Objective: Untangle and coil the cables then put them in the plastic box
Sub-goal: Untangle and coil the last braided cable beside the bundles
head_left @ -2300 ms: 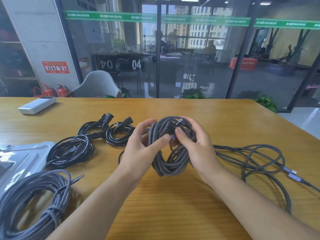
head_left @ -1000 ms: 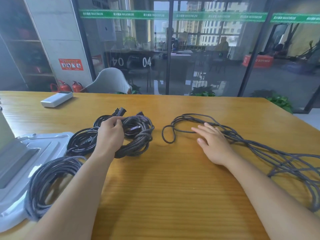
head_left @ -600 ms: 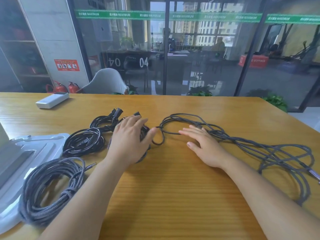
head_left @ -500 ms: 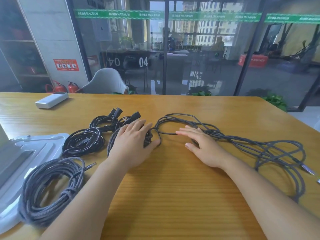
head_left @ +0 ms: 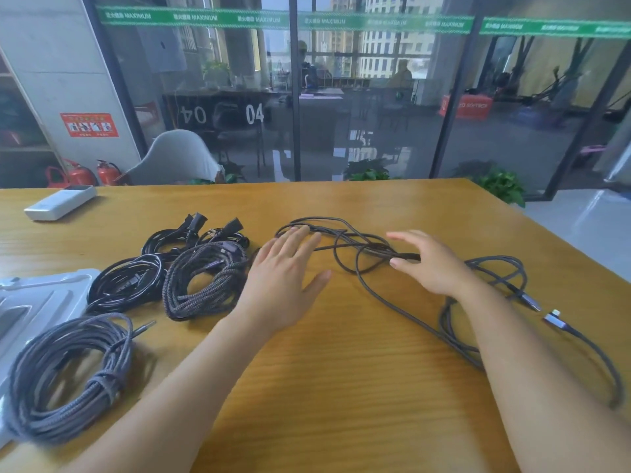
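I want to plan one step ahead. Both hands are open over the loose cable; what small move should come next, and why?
Probably the right hand should pick up the loose cable near its plugs. It still lies spread and crossed over itself on the table, while four other cables are already coiled at the left.

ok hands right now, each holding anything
Left hand: open, holding nothing.
Right hand: open, fingers straight over the loose cable, holding nothing.
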A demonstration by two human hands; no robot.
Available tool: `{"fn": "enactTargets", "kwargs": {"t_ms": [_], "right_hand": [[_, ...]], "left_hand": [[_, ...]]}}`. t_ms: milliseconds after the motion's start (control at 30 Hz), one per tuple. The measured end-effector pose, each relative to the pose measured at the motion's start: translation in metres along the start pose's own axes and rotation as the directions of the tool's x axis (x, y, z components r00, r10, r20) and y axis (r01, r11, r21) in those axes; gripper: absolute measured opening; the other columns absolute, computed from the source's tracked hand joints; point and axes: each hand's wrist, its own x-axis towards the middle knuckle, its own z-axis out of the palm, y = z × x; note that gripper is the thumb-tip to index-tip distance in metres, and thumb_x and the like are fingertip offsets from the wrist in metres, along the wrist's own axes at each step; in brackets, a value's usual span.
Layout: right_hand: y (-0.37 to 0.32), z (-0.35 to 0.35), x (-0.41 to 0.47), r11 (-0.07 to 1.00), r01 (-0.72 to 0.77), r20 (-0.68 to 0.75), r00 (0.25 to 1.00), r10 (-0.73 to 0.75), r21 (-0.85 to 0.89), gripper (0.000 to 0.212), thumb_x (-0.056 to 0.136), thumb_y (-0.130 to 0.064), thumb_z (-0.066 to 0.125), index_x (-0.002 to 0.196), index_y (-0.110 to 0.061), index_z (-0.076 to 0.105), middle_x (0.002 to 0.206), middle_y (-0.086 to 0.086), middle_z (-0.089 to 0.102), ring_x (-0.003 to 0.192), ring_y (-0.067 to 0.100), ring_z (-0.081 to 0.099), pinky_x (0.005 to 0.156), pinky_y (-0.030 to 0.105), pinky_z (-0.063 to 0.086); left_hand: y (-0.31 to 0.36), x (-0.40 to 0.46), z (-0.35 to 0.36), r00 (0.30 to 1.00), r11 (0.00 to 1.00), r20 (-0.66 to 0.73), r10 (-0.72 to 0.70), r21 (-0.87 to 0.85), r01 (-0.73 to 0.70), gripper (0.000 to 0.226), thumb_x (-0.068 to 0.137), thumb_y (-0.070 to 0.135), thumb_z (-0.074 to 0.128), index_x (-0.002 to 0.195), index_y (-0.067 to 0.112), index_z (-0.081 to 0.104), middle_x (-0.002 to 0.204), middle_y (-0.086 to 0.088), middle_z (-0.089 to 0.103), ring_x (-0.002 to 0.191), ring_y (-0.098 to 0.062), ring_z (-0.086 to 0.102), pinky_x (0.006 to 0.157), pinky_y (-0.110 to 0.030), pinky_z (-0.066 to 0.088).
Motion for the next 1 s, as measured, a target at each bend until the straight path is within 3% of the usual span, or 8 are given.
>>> {"fn": "enactTargets", "kwargs": {"t_ms": [233,367,467,600,733,833,900,1000], "right_hand": [[0.018,0.0,0.004,0.917,-0.248,0.069,0.957,0.282,-0.312,0.055,0.105,-0.046,0.055,0.158,-0.042,0.038,0.162,0.002,0.039,0.147,0.032,0.038,0.114,0.055,0.041],[0.038,-0.025,0.004,0.974,-0.17,0.173,0.965,0.195,-0.149,0.064,0.099,-0.045,0.067,0.157,-0.038,0.041,0.16,0.003,0.042,0.146,0.028,0.042,0.115,0.046,0.042],[0.057,-0.045,0.003,0.993,-0.106,0.307,0.948,0.085,0.053,0.063,0.097,-0.04,0.072,0.154,-0.044,0.044,0.162,-0.007,0.042,0.15,0.016,0.039,0.121,0.043,0.037],[0.07,-0.049,0.011,1.0,0.019,0.472,0.882,-0.014,-0.007,0.07,0.092,-0.043,0.077,0.154,-0.045,0.044,0.167,-0.017,0.027,0.154,0.01,0.025,0.127,0.039,0.024],[0.061,-0.023,0.027,0.987,-0.035,0.242,0.968,0.073,-0.16,0.067,0.097,-0.059,0.063,0.157,-0.039,0.042,0.169,-0.014,0.026,0.155,0.021,0.018,0.124,0.047,0.022],[0.048,0.008,0.042,0.96,-0.191,0.057,0.977,0.207,-0.203,0.059,0.106,-0.058,0.046,0.158,-0.031,0.041,0.171,-0.004,0.024,0.155,0.029,0.02,0.124,0.051,0.021],[0.042,0.016,0.051,0.966,-0.253,0.041,0.966,0.256,-0.06,0.055,0.108,-0.051,0.045,0.158,-0.027,0.043,0.171,0.0,0.026,0.155,0.03,0.023,0.124,0.047,0.022],[0.043,0.006,0.047,0.849,-0.22,0.126,0.975,0.182,0.48,0.045,0.109,-0.032,0.052,0.154,-0.028,0.049,0.163,-0.002,0.041,0.153,0.019,0.034,0.121,0.04,0.031]], "left_hand": [[0.061,0.029,0.04,0.942,0.997,0.329,-0.058,-0.035,0.074,0.077,0.096,0.081,0.024,0.163,0.049,0.007,0.175,-0.003,0.0,0.161,-0.025,-0.009,0.128,-0.051,0.005],[0.059,0.052,0.059,0.913,0.998,0.402,-0.063,0.005,0.067,0.09,0.089,0.087,0.035,0.164,0.044,0.011,0.175,-0.002,0.001,0.159,-0.025,-0.019,0.129,-0.051,0.003],[0.04,0.078,0.071,0.933,0.993,0.342,-0.11,-0.007,0.119,0.081,0.096,0.077,0.038,0.165,0.04,0.016,0.175,-0.001,0.01,0.16,-0.018,-0.013,0.13,-0.047,0.005],[0.031,0.102,0.084,0.955,0.989,0.256,-0.148,0.059,0.137,0.063,0.109,0.055,0.034,0.165,0.035,0.017,0.174,-0.001,0.015,0.161,-0.018,-0.005,0.129,-0.042,0.006],[0.057,0.089,0.081,0.972,0.99,0.227,-0.066,-0.107,0.092,0.06,0.107,0.059,0.034,0.161,0.031,0.034,0.172,0.003,0.023,0.161,-0.015,0.006,0.128,-0.041,0.013],[0.087,0.066,0.067,0.943,0.975,0.327,0.061,-0.22,0.013,0.073,0.097,0.076,0.028,0.159,0.037,0.037,0.17,0.008,0.026,0.159,-0.01,0.008,0.128,-0.039,0.012],[0.096,0.053,0.063,0.91,0.977,0.394,0.126,-0.211,-0.044,0.081,0.092,0.082,0.031,0.161,0.04,0.029,0.171,0.012,0.019,0.159,-0.006,0.002,0.13,-0.038,0.005],[0.08,0.047,0.066,0.891,0.989,0.433,0.133,-0.12,-0.089,0.084,0.093,0.082,0.037,0.163,0.04,0.022,0.172,0.017,0.01,0.158,-0.004,-0.008,0.129,-0.034,-0.006]]}}
